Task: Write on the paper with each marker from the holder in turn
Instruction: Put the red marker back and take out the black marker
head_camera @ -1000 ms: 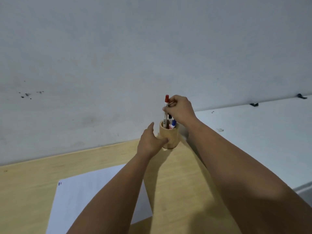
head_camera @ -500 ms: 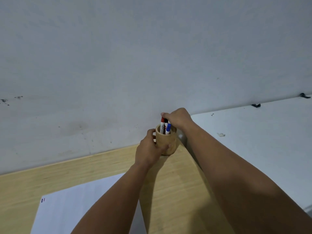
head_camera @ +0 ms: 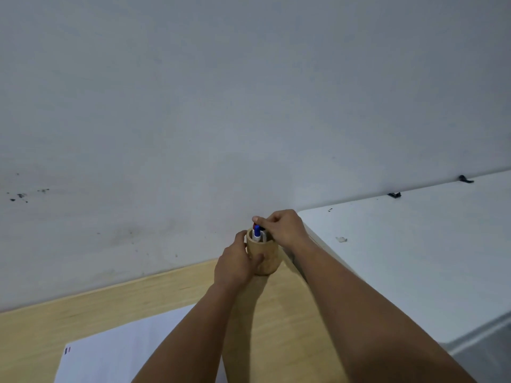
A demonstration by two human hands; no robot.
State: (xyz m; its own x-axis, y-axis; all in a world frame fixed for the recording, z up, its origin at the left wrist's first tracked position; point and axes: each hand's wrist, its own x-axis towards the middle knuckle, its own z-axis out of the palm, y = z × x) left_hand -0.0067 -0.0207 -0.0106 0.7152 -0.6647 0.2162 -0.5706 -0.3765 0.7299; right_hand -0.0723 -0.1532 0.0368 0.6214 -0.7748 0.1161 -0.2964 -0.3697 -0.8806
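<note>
Fingers [head_camera: 258, 220] of the right hand [head_camera: 286, 228] curl over the tops of the markers, pinched around one of them, though which cap they grip cannot be told. Left hand [head_camera: 235, 265] wraps the near side of the wooden holder [head_camera: 266, 257], thumb across its front, fingers closed on the wall. Beneath everything lies the light wooden worktop [head_camera: 276, 327], butted against a grey wall [head_camera: 249, 106], with a white surface [head_camera: 414, 258] adjoining on the right. White paper [head_camera: 116, 355] lies near the bottom left, well apart from the holder, carrying small red and blue marks [head_camera: 67, 350] at its corner, too small to read. A blue-capped marker [head_camera: 257, 233] stands upright in the holder, just left of the fingertips, a red cap [head_camera: 254, 226] behind it. No label is legible.
</note>
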